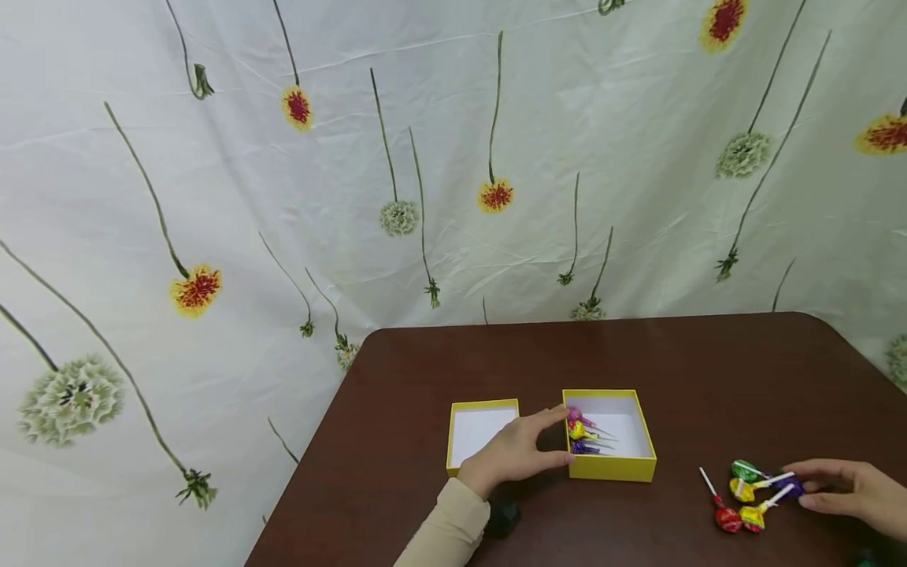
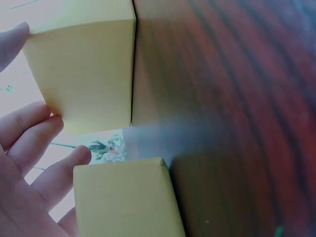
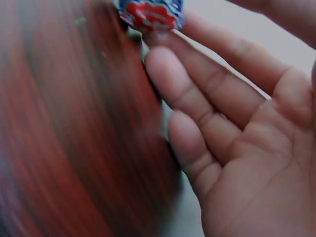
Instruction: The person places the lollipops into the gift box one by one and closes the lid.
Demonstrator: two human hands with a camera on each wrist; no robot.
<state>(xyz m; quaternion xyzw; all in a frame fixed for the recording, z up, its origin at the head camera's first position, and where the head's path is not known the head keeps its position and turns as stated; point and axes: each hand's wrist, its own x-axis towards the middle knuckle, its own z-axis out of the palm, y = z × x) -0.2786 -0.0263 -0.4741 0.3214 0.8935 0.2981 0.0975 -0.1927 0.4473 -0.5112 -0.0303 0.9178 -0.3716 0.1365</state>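
Note:
My left hand [image 1: 517, 449] holds the left side of a yellow box [image 1: 612, 470], thumb at the near corner and fingertips at the far one. Inside the white interior lie a pink lollipop [image 1: 575, 414], a yellow one [image 1: 577, 430] and a purple one [image 1: 583, 447]. At the right, my right hand [image 1: 846, 490] reaches to a blue lollipop [image 1: 792, 488], fingertips beside its red-and-blue wrapper [image 3: 150, 15], thumb apart from the fingers. Close by lie a green lollipop [image 1: 744, 471], a red one [image 1: 727, 519] and two yellow ones, one farther off [image 1: 741, 490].
A second, shallower yellow box part [image 1: 449, 437] with a white inside stands left of the box, partly behind my left hand. A dark object [image 1: 503, 520] lies by my left wrist. The brown table [image 1: 602, 354] ends at a flower-patterned cloth [image 1: 439, 157].

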